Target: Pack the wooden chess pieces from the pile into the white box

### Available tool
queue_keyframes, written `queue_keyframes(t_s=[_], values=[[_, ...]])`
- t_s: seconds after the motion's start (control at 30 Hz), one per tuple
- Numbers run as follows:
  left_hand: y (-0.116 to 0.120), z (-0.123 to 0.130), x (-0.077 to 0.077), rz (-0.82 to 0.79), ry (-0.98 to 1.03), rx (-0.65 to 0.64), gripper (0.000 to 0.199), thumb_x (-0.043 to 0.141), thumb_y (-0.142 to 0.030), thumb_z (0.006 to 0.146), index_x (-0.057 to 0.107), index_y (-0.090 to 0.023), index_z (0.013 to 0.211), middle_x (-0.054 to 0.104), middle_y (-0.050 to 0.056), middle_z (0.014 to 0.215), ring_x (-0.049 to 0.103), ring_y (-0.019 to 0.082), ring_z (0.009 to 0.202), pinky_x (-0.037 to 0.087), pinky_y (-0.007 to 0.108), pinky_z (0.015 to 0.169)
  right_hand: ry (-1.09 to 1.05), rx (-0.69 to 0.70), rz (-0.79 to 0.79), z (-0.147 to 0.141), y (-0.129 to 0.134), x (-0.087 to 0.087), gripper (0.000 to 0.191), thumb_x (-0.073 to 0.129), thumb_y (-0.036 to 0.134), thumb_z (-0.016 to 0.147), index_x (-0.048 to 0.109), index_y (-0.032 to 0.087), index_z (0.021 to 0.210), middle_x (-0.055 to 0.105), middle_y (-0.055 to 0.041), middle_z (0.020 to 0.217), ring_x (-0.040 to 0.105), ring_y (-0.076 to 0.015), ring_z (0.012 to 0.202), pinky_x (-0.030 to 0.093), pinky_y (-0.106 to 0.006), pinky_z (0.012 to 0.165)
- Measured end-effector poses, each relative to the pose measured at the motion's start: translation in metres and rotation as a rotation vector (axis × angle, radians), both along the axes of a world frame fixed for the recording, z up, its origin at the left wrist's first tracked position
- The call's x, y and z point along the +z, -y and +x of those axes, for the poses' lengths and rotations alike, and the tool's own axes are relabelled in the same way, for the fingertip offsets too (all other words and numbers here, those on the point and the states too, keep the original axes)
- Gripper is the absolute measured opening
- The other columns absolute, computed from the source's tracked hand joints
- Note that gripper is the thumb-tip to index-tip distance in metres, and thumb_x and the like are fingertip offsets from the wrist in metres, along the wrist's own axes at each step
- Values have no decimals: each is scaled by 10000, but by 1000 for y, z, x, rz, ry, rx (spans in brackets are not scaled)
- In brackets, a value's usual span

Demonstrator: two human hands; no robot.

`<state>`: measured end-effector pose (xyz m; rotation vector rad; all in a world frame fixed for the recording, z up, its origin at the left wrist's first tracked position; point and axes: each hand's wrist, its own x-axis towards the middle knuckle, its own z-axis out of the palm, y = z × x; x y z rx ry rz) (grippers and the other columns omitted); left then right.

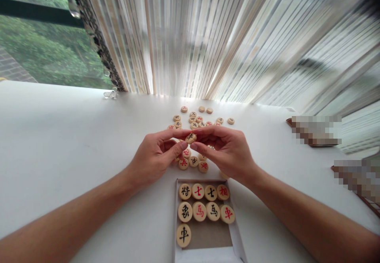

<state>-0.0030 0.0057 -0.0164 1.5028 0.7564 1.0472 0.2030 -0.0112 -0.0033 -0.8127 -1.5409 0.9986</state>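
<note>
Between the fingertips of both hands sits a round wooden xiangqi piece (190,138) with a black character, tilted toward me. My left hand (158,152) pinches its left side, and my right hand (230,148) closes on its right side. Below my hands stands an open shallow box (210,233). Rows of xiangqi pieces lie face up in it, such as a red horse piece (199,211) and, alone in the third row, a black chariot piece (184,235). Loose pieces, red and black, lie beneath and beyond my hands, among them a red-marked piece (203,166). My hands partly hide some.
The white table (74,136) reaches to a window with a string curtain (178,37). Near the curtain's foot lies a clear glass-like ornament (110,93). Two brown-edged objects, mostly blurred out, rest at the right, the nearer with a brown edge (368,201).
</note>
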Motion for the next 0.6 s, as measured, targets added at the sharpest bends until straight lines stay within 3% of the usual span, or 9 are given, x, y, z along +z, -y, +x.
queue_keyframes(t_s=[0.33, 0.6], values=[[1, 0, 2, -8, -3, 80, 328, 905, -317, 840, 848, -192, 1138, 821, 57, 862, 695, 114, 662, 562, 183, 587, 47, -13, -42, 2, -1, -3, 328, 959, 223, 778, 834, 192, 1079, 845, -52, 933, 807, -163, 807, 691, -261, 777], [3, 0, 4, 13, 0, 159, 334, 984, -245, 715, 858, -173, 1016, 834, 47, 887, 739, 130, 688, 602, 190, 629, 116, -17, 38, 4, -2, -7, 310, 932, 245, 820, 817, 194, 1103, 851, -66, 1001, 822, -195, 864, 703, -314, 819]])
